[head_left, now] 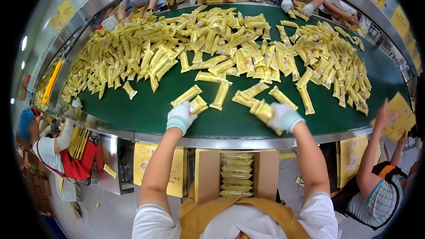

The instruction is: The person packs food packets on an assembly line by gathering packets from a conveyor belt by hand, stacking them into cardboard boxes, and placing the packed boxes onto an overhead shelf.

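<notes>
My left hand [180,117], in a white glove, is closed at the near side of the green belt, with a yellow stick-shaped snack packet [198,105] at its fingers. A second packet [186,95] touches its fingertips. Farther right, my right hand [285,117], also gloved and slightly blurred, grips yellow snack packets [262,111]; their exact number is unclear. Several loose packets lie between and just beyond my hands. Below the belt edge, in front of my body, an open cardboard box [207,177] holds a stack of packets [236,175] lying flat.
A large heap of packets [212,40] covers the far part of the green belt [212,121]. Its metal rim [221,142] runs before me. Folded yellow cartons [161,168] stand left of the box, others [353,159] right. Co-workers' gloved hands [287,4] work across the belt.
</notes>
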`<action>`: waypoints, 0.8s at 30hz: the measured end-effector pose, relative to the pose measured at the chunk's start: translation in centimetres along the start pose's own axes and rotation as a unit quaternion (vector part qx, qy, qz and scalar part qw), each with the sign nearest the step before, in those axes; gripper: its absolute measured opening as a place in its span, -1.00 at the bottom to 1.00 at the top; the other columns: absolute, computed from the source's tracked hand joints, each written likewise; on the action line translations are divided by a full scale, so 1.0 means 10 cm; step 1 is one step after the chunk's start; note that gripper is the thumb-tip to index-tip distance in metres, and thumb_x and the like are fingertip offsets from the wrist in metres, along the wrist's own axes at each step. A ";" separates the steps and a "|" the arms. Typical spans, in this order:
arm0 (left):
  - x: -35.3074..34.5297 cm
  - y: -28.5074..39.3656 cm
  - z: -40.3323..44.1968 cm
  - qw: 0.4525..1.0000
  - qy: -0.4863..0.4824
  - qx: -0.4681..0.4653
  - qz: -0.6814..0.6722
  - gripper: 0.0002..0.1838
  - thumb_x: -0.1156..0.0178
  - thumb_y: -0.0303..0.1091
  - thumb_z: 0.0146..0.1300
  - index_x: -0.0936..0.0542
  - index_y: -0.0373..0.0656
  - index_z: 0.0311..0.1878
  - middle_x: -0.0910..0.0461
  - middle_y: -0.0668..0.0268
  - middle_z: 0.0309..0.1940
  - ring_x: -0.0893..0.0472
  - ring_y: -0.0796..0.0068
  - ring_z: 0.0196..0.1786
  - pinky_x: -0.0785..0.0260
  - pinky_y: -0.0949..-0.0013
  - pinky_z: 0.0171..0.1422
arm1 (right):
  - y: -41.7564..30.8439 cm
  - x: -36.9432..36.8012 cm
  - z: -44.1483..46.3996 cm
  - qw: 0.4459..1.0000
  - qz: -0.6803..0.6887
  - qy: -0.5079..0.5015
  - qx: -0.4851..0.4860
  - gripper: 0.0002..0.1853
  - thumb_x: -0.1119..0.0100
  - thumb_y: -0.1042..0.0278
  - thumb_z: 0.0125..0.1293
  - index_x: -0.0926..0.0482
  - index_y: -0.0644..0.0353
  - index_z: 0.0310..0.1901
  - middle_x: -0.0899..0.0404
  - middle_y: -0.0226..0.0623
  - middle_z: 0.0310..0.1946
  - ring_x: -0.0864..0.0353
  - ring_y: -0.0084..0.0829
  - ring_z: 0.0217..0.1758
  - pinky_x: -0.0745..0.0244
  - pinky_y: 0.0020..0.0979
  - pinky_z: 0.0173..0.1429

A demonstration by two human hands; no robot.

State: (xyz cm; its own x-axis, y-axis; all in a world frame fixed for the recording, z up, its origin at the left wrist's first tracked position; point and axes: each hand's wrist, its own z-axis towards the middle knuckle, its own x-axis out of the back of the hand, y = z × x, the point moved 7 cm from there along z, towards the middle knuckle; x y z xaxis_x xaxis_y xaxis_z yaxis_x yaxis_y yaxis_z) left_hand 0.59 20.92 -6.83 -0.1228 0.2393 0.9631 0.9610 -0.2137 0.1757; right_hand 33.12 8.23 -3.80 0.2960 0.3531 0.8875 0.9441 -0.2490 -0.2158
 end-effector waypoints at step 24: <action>-0.19 -0.15 0.25 0.994 0.028 -0.022 0.101 -0.58 -0.38 -0.18 0.17 -0.51 -0.02 0.06 -0.72 0.12 -0.18 -0.73 0.02 -0.14 -0.59 0.04 -0.05 | 0.97 -0.08 0.68 0.982 -0.021 0.118 -0.148 -0.57 -0.37 0.16 0.18 -0.57 0.14 0.05 -0.72 -0.01 -0.05 -0.71 0.00 0.05 -0.61 -0.11 0.17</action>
State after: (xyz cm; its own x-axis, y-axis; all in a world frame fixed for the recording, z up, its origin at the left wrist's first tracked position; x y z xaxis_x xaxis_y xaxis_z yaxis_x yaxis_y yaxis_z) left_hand -0.03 23.14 -9.40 0.0568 0.1335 0.9894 0.9560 -0.2931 -0.0153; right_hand 43.07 11.63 -9.36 0.1835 0.1587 0.9701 0.8608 -0.5024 -0.0807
